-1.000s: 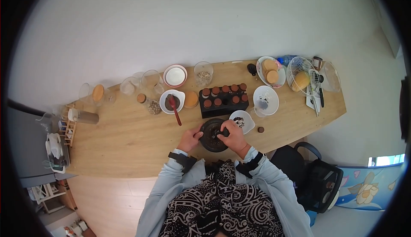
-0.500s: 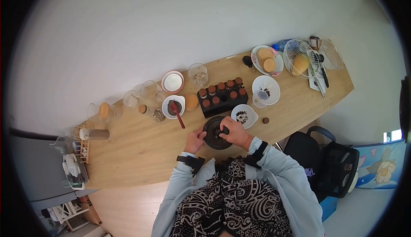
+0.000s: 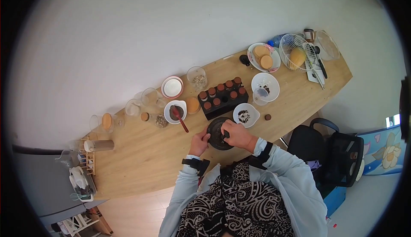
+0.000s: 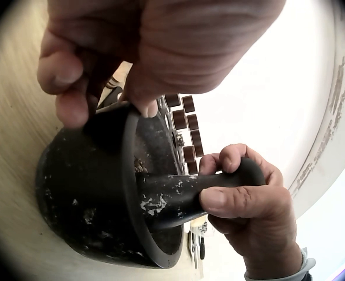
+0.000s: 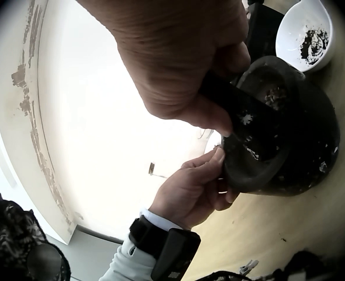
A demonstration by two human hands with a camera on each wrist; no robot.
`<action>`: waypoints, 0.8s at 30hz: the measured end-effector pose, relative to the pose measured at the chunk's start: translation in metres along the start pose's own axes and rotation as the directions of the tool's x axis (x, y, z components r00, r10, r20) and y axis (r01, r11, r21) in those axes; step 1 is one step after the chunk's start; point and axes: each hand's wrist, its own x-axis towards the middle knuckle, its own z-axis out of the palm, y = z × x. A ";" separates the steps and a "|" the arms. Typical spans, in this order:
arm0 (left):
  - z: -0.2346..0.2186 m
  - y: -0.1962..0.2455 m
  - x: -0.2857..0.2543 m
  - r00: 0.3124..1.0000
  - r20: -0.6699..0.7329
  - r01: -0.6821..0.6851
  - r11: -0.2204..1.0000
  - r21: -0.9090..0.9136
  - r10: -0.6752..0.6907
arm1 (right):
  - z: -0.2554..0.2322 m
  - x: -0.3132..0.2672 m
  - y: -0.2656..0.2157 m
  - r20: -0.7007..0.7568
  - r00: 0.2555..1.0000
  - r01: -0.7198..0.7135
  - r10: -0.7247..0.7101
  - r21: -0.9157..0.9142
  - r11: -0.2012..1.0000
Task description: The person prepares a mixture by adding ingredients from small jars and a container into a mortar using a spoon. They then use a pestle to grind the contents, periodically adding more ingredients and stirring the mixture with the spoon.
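Note:
A black stone mortar (image 3: 215,139) stands near the table's front edge, with crushed bits inside it in both wrist views. My left hand (image 3: 199,143) pinches its rim on the left, thumb over the edge in the left wrist view. Curled round the black pestle (image 4: 175,198), my right hand (image 3: 238,136) holds it tilted with its lower end in the mortar (image 5: 307,140). Just behind the right hand is a white bowl (image 3: 253,119) of dark and pale bits.
Behind the mortar stands a black rack (image 3: 219,108) of brown-capped jars. A white bowl with a red spatula (image 3: 180,119) is to the left, among glass jars. A small brown cap (image 3: 268,117) lies to the right; a wire basket (image 3: 286,59) and a plate of round lids (image 3: 275,67) are farther back.
The head view has shifted and turned, so the table appears more slanted. Both hands keep their hold on mortar and pestle; the pestle's lean changes slightly.

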 end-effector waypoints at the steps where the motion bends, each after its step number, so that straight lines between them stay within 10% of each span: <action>1: 0.001 -0.003 0.000 1.000 0.012 -0.012 1.000 -0.009 0.012 | 0.001 -0.002 0.000 -0.015 1.000 0.009 -0.009 0.007 1.000; 11: -0.001 -0.004 0.000 0.998 0.044 -0.040 0.999 0.016 0.040 | 0.015 -0.001 0.000 -0.328 0.942 -0.033 0.071 0.119 0.992; 24: 0.005 -0.001 -0.001 1.000 -0.013 -0.016 1.000 0.027 0.016 | 0.014 -0.005 0.007 -0.217 0.976 0.037 -0.027 0.044 0.998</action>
